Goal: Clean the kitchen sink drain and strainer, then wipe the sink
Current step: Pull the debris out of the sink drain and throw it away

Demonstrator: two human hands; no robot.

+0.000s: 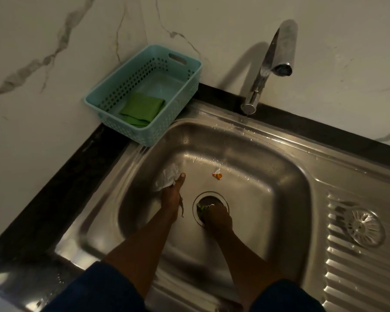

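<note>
The right hand (216,216) pinched debris from the drain (209,207) while the left hand (170,194) clutched crumpled paper (167,177); lifting the debris out seemed next.

Legible text: none on any surface.
Wrapper scrap (217,176): orange and white print, too small to read.
Basket (131,95): plain, unlabelled walls.
Faucet (271,64): bare metal, no brand mark visible.
Sink (245,154): no stamp or number discernible.
</note>
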